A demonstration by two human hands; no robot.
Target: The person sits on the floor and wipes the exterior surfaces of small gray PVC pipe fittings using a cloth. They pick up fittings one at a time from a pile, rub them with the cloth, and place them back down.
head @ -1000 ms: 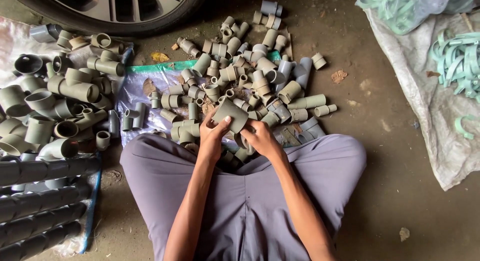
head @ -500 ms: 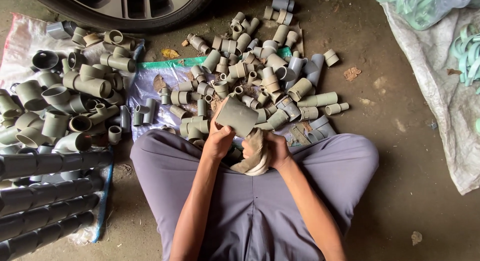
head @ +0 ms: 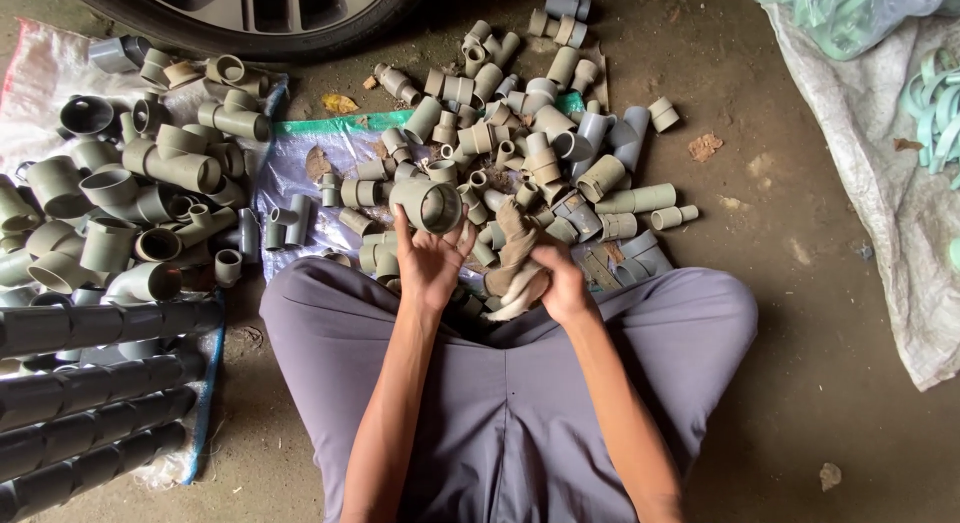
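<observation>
I sit cross-legged on the ground in grey trousers (head: pixel 520 403). My left hand (head: pixel 430 258) holds up a grey plastic pipe fitting (head: pixel 428 203), its round mouth facing me. My right hand (head: pixel 560 278) grips a dirty beige rag (head: pixel 515 258) just right of the fitting. Beyond both hands lies a heap of small grey pipe fittings (head: pixel 520 133) on a plastic sheet (head: pixel 300 173).
A pile of larger grey elbows and tees (head: pixel 120 193) lies to the left, with stacked grey pipes (head: pixel 90 383) below it. A car tyre (head: pixel 240 13) is at the top. White sacks with pale green parts (head: pixel 930 113) line the right side.
My right hand has picked up the rag and brought it beside the fitting. The left hand has turned the fitting so its opening faces me.
</observation>
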